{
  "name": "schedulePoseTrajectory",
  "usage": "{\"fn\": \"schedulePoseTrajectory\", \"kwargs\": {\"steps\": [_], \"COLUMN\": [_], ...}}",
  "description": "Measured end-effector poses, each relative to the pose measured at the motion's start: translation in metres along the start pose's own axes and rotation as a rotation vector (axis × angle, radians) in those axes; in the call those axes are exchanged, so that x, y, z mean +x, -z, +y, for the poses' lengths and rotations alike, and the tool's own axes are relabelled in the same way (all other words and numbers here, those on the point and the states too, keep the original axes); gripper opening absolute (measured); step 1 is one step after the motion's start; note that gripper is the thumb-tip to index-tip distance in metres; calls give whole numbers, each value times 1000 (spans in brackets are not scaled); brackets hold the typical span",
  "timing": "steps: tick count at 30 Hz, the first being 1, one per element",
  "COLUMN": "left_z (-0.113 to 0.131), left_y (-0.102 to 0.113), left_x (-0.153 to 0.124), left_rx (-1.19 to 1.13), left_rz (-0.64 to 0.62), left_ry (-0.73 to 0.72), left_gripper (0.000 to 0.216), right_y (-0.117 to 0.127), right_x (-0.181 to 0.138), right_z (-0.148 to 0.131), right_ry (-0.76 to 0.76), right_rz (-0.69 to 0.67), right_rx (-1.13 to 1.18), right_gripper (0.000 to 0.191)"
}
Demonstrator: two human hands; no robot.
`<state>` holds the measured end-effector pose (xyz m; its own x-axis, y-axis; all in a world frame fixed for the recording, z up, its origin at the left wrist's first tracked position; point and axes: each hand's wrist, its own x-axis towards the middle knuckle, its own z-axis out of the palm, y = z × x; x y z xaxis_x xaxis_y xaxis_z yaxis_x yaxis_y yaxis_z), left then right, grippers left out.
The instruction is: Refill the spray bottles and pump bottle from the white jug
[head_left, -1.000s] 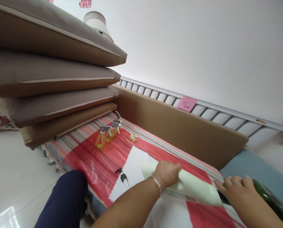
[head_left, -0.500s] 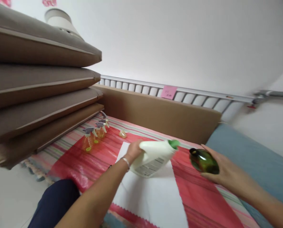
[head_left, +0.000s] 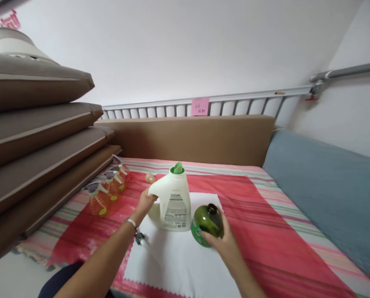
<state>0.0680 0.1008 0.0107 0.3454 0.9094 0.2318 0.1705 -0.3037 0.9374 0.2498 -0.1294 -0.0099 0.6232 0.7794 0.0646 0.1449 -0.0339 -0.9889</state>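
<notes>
A white jug (head_left: 173,203) with a green spout stands upright on a white cloth (head_left: 178,258). My left hand (head_left: 146,203) grips its handle. Just to its right, my right hand (head_left: 219,241) holds a round dark green bottle (head_left: 207,222), its black open neck pointing up and away from me. The bottle rests on or just above the cloth, almost touching the jug. A small black pump part (head_left: 139,238) lies on the cloth's left edge beside my left wrist.
Three orange spray bottles (head_left: 107,190) stand at the left on the red striped mat (head_left: 265,231), with a small pale cap (head_left: 150,178) behind. Stacked brown cushions (head_left: 32,136) rise at left, a cardboard panel (head_left: 187,138) at the back, a blue cushion (head_left: 324,186) at right.
The view swung right and levelled. My left hand brought the white jug from lying tilted to standing upright. My right hand carried the green bottle in beside the jug.
</notes>
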Motion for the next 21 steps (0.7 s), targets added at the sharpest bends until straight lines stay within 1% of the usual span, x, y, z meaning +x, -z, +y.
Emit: {"fn": "schedulePoseTrajectory", "kwargs": {"steps": [3, 6, 9, 11, 13, 15, 16, 17, 19, 21], "left_z": [4, 10, 14, 13, 9, 4, 2, -1, -5, -10], "left_y": [4, 8, 15, 24, 38, 55, 62, 69, 76, 75], "left_x": [-7, -14, -22, -29, -43, -63, -75, -87, -109, -124], "left_rx": [7, 21, 80, 181, 298, 374, 398, 419, 455, 479], "left_rz": [-46, -81, -95, -58, 39, 149, 172, 151, 38, -67], "left_ry": [19, 33, 37, 30, 13, 24, 59, 127, 315, 479], "left_gripper": [29, 34, 44, 52, 53, 50, 46, 43, 41, 42], "right_y": [-7, -10, -8, -7, -5, -5, -5, -5, -7, -10], "right_x": [-5, -7, -9, -10, -13, -18, -21, -24, -30, -36], "right_z": [10, 14, 16, 17, 19, 19, 18, 18, 16, 16], "right_ry": [-34, -1, 10, 30, 45, 54, 62, 74, 103, 134], "right_rz": [-22, -64, -57, -61, -78, -104, -122, -141, -179, -213], "right_rx": [5, -53, -112, -125, -141, -167, -182, -197, -224, -242], "right_gripper": [93, 91, 90, 90, 89, 89, 89, 89, 89, 90]}}
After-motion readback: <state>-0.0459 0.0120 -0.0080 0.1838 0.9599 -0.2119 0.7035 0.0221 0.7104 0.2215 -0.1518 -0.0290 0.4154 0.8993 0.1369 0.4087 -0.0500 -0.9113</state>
